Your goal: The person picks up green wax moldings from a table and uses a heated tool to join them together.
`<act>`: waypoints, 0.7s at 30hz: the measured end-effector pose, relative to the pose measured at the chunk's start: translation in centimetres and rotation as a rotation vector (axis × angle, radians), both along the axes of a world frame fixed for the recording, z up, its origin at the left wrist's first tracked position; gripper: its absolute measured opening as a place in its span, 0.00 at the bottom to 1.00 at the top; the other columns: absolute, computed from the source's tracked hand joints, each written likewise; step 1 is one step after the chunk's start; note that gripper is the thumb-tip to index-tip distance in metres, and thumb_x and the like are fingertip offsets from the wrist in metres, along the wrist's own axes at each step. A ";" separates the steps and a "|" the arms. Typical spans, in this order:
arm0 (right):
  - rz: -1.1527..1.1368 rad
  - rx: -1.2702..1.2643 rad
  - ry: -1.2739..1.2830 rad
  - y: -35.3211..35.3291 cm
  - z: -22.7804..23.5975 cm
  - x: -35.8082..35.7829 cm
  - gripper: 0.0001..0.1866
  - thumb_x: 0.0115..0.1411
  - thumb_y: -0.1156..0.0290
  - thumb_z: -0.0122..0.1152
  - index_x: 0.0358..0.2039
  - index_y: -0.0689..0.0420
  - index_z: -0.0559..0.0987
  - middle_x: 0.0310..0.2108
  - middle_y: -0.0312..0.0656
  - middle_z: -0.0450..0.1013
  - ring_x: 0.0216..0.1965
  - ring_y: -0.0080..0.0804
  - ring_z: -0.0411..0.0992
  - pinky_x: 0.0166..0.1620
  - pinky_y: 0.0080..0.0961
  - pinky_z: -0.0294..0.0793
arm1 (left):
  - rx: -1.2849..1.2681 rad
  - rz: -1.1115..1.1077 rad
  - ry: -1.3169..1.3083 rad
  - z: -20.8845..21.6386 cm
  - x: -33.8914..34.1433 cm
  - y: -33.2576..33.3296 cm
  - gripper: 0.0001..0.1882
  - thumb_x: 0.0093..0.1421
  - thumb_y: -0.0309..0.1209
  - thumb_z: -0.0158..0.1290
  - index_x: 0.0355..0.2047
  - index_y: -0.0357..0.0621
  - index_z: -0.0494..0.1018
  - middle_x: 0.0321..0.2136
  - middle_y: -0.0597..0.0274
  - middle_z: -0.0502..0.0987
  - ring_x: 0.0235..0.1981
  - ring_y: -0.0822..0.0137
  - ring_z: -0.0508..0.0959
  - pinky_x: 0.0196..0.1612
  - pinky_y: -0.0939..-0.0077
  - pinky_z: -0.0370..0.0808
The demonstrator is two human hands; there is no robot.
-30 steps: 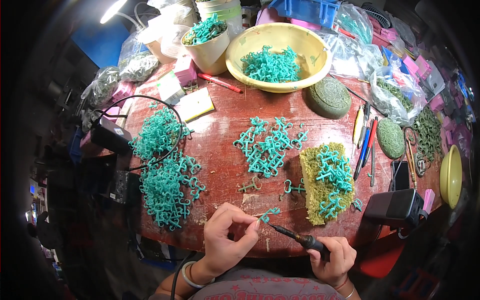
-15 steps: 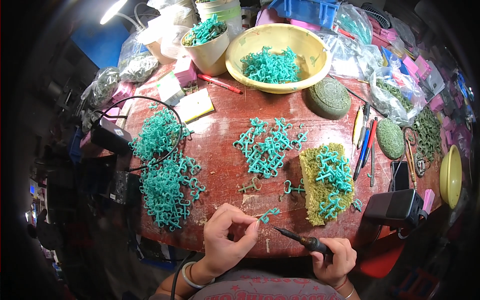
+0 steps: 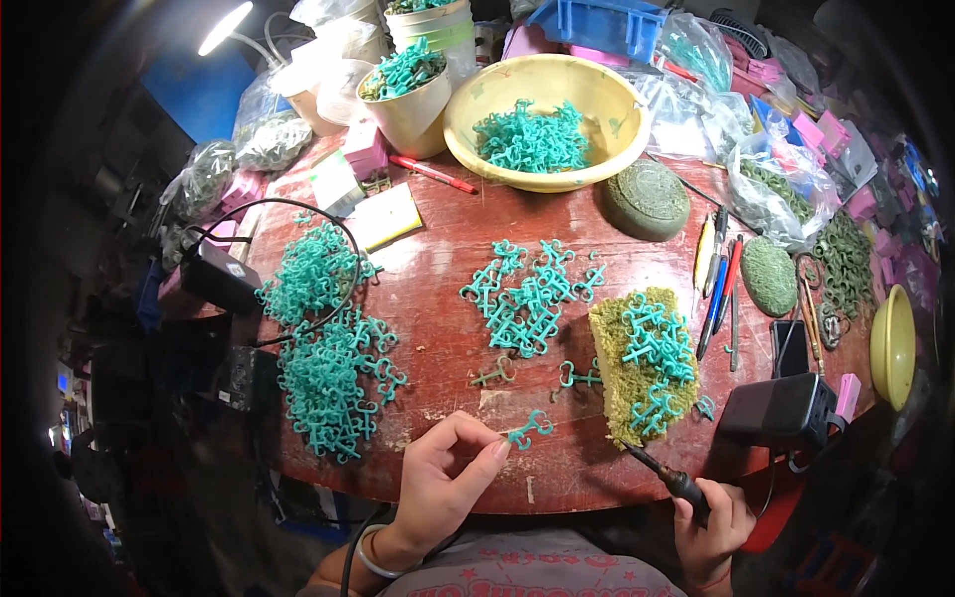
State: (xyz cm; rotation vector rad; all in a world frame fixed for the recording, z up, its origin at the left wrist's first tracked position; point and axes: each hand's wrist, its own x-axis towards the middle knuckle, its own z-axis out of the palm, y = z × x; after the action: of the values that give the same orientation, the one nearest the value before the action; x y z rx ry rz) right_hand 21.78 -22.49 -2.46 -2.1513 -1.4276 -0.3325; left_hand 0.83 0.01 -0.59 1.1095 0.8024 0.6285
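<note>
My left hand point(image 3: 450, 483) pinches a small teal, key-shaped piece with curled ends point(image 3: 531, 429) between thumb and fingertips, just above the table. My right hand point(image 3: 714, 530) is wrapped round the dark handle of a soldering iron point(image 3: 681, 485). Its thin tip meets, or hangs just over, the lower edge of a yellow-green sponge block point(image 3: 619, 398); I cannot tell which. Several similar teal pieces point(image 3: 657, 343) lie on that block. Between the hands and the bowl is a loose cluster of them point(image 3: 527, 303), with a dull olive piece point(image 3: 494, 373) below it.
Large teal heaps point(image 3: 333, 383) lie at the left under a black cable point(image 3: 360, 259). A yellow bowl point(image 3: 622, 164) and a cream bucket point(image 3: 418, 124) stand at the back. To the right are a round green stone point(image 3: 647, 199), pens point(image 3: 734, 264) and a black box point(image 3: 781, 413).
My right hand has carried the soldering iron rightward, from beside the held piece to the sponge block's lower edge. The teal piece in my left hand has turned slightly.
</note>
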 end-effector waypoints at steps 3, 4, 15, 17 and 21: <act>0.010 -0.007 -0.001 0.5 0.0 0.0 0.18 0.60 0.60 0.67 0.39 0.62 0.77 0.28 0.44 0.74 0.25 0.42 0.73 0.27 0.33 0.73 | -0.043 -0.019 -0.011 0.1 0.2 -0.1 0.01 0.64 0.21 0.56 0.35 0.37 0.74 0.31 0.71 0.74 0.31 0.84 0.71 0.34 0.88 0.67; 0.028 0.052 0.055 0.8 0.1 -0.2 0.17 0.60 0.60 0.67 0.39 0.61 0.77 0.28 0.44 0.74 0.25 0.42 0.73 0.27 0.33 0.72 | -0.046 -0.023 -0.007 0.1 0.3 -0.1 0.01 0.65 0.21 0.56 0.36 0.37 0.74 0.31 0.71 0.74 0.31 0.84 0.70 0.34 0.88 0.67; 0.192 0.095 0.233 5.5 -0.3 -2.0 0.13 0.59 0.64 0.68 0.35 0.60 0.76 0.25 0.39 0.72 0.20 0.36 0.70 0.21 0.28 0.66 | -0.037 -0.066 0.017 0.1 0.4 0.1 0.02 0.63 0.19 0.57 0.35 0.36 0.74 0.32 0.68 0.75 0.32 0.83 0.73 0.34 0.87 0.69; 0.196 0.104 0.205 5.5 -0.4 -1.9 0.14 0.60 0.64 0.68 0.35 0.61 0.76 0.25 0.39 0.72 0.20 0.35 0.71 0.21 0.28 0.66 | -0.036 -0.076 0.022 0.0 0.3 0.2 0.02 0.63 0.19 0.57 0.35 0.36 0.74 0.32 0.68 0.75 0.32 0.83 0.73 0.33 0.87 0.68; 0.205 0.110 0.199 5.7 -0.5 -2.0 0.14 0.59 0.64 0.68 0.35 0.61 0.76 0.25 0.39 0.73 0.21 0.36 0.72 0.22 0.29 0.67 | -0.011 -0.084 0.052 0.1 0.2 0.4 0.02 0.62 0.19 0.57 0.34 0.36 0.75 0.31 0.68 0.75 0.32 0.83 0.73 0.33 0.87 0.68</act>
State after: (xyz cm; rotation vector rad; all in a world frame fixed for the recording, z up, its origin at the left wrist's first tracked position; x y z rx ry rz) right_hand 19.79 -16.83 -2.91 -1.8743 -1.4628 -0.1140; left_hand 0.98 0.41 -0.52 1.1475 0.7984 0.5258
